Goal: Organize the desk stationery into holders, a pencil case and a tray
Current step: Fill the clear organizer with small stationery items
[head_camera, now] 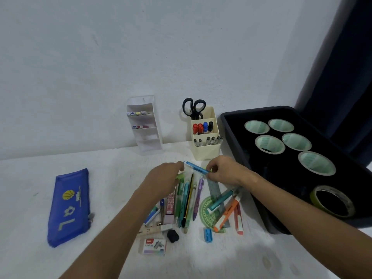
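A blue highlighter [194, 167] is held level above the pile, my right hand [225, 169] pinching its right end and my left hand [164, 179] at its left end. Something green shows under my left fingers [179, 176]. Below lie several pens and pencils [186, 200], a green protractor [207, 211], a ruler [216, 190], an orange highlighter [225, 215] and a teal one [220, 200]. A blue pencil case [69, 206] lies zipped at the left. A clear tiered holder [144, 125] and a cream holder [205, 133] stand at the wall. The black tray [257, 198] is at the right.
The tray holds several tape rolls [270, 144]. Scissors [193, 108] and markers stand in the cream holder. A staples box [153, 246], a black eraser [172, 236] and a blue sharpener [208, 235] lie near the front. A dark curtain [342, 67] hangs at the right.
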Motion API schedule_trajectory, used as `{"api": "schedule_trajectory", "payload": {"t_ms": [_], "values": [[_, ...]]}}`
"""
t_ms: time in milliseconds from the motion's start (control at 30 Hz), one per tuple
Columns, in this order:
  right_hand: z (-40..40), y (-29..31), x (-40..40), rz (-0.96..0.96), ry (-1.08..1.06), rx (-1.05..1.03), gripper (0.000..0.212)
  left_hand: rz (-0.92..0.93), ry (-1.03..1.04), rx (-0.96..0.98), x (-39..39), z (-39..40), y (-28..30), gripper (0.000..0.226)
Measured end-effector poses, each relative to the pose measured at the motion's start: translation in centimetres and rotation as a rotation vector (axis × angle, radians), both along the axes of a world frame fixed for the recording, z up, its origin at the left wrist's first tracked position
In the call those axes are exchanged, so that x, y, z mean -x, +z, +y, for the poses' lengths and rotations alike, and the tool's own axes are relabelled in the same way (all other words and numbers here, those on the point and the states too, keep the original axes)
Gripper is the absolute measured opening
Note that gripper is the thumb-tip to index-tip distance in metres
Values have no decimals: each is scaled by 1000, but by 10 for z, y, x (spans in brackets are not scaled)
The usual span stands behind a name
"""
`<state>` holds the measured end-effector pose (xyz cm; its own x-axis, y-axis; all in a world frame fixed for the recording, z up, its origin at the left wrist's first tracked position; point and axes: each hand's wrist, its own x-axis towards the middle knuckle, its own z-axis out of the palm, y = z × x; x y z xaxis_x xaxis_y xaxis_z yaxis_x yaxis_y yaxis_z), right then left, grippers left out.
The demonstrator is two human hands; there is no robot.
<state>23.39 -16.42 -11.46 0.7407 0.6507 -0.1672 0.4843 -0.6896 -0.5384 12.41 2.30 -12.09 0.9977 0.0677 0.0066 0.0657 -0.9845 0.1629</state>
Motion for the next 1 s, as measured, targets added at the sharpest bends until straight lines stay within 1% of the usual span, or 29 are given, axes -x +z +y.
{"api": "schedule_trajectory", "payload": {"t_ms": [100, 167, 233, 333, 367, 400, 467, 533, 600, 733, 833, 1000], "values": [[1, 2, 1, -15, 35, -38, 21, -56, 31, 28, 5, 11, 13, 58], [6, 9, 3, -27, 57, -64, 23, -123, 70, 76, 7, 21, 24, 64], [15, 21, 5, -50, 83, -105, 26, -207, 109, 145, 6, 33, 38, 52], [41, 47, 4, -115, 93, -187, 25, -384, 167, 181, 0, 54, 61, 21], [50, 54, 2, -137, 83, -220, 24, -455, 176, 189, -2, 59, 68, 14], [61, 61, -1, -164, 74, -247, 24, -527, 181, 185, -4, 67, 75, 11], [78, 71, -5, -236, 63, -287, 25, -631, 209, 149, -7, 78, 88, 12], [92, 78, -8, -312, 68, -314, 25, -686, 255, 124, -9, 85, 99, 11], [105, 82, -9, -371, 78, -326, 24, -726, 277, 145, -10, 90, 102, 8], [126, 79, -10, -437, 84, -296, 23, -767, 303, 212, -11, 88, 102, 9], [138, 73, -10, -455, 75, -288, 24, -766, 289, 229, -11, 87, 102, 9], [151, 69, -13, -489, 61, -279, 24, -829, 296, 270, -11, 90, 100, 6]]}}
